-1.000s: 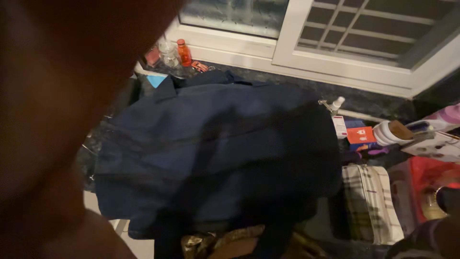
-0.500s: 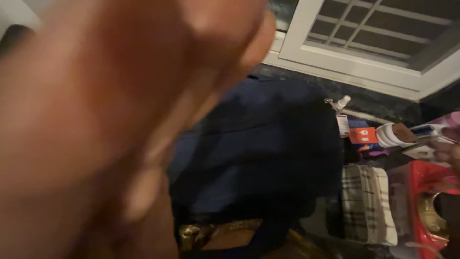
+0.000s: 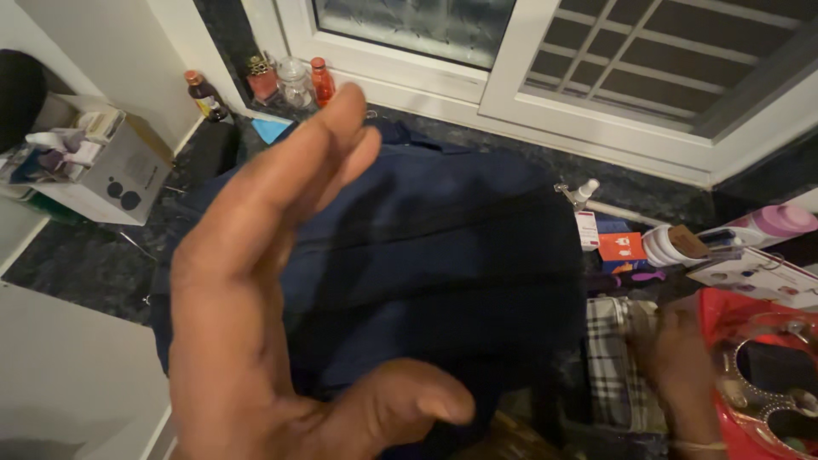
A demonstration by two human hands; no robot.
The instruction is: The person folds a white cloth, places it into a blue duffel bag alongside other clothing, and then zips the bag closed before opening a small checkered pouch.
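Navy garment [image 3: 443, 230]: matt cloth. Counter [image 3: 77, 273]: dark speckled polished stone. Red tray [image 3: 724, 315]: glossy plastic.

I see my left hand [image 3: 264, 298] raised open close to the camera, hiding much of the dark blue garment [image 3: 443, 247] below. The garment top beyond my fingers is bare, so a hand can pass there. On the right the way is crowded: my right hand [image 3: 677, 362] lies on the checked bag [image 3: 613, 358], beside the red tray [image 3: 724, 315] and the orange box [image 3: 622, 246]. Bottles [image 3: 298, 81] stand along the white window frame [image 3: 511, 94].
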